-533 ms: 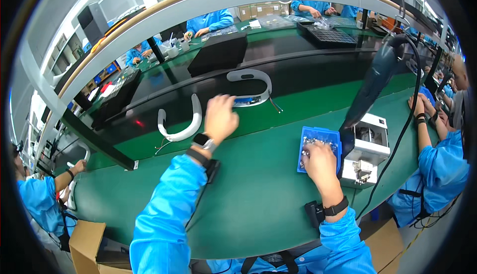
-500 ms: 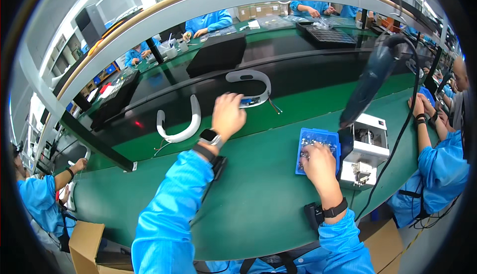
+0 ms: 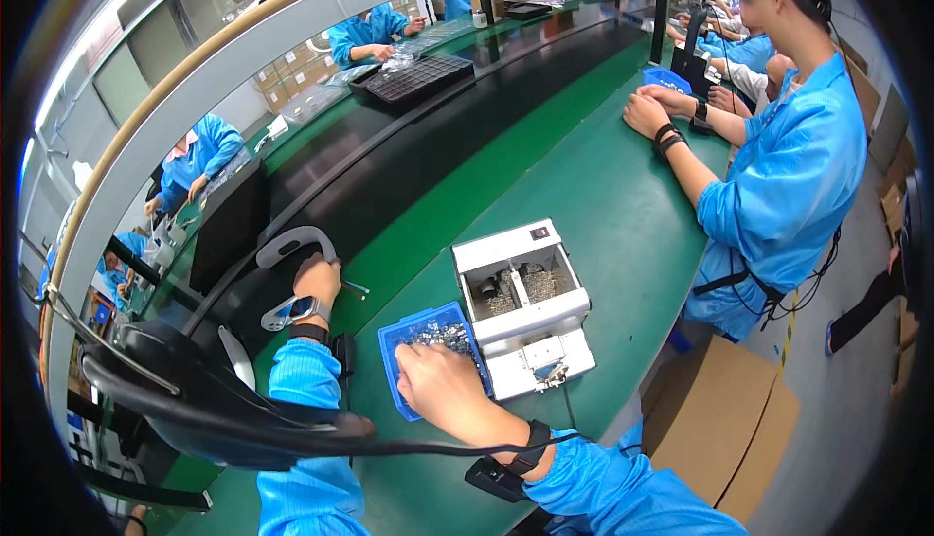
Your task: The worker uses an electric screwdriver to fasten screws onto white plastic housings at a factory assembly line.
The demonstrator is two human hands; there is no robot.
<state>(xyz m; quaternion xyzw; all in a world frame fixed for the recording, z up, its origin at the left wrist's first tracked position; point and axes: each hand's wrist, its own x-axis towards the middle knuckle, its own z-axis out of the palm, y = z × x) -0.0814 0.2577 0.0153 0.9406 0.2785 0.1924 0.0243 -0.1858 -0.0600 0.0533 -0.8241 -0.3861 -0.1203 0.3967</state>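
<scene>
My left hand (image 3: 318, 280) is on a white, C-shaped plastic housing (image 3: 295, 236) lying at the belt, its fingers bent round the curved side. Thin loose wires (image 3: 357, 289) stick out beside the fingers. My right hand (image 3: 443, 385) reaches into a blue plastic bin (image 3: 393, 376) with its fingers curled together. Small shiny metal parts (image 3: 443, 334) fill the bin; whatever the fingertips hold is hidden. Touching the bin's right side stands a white box-shaped machine (image 3: 520, 309), with many small parts in its open top hopper.
A dark hanging tool (image 3: 219, 405) with a black cable crosses in front of my left forearm. A second white curved housing (image 3: 236, 358) lies behind it. To the right, a co-worker in blue (image 3: 788, 181) stands at the bench. A black compartment tray (image 3: 418, 77) sits beyond the belt.
The view has turned to the right, so bench things appear further left. My left hand has come onto the wired housing. My right hand stays in the bin.
</scene>
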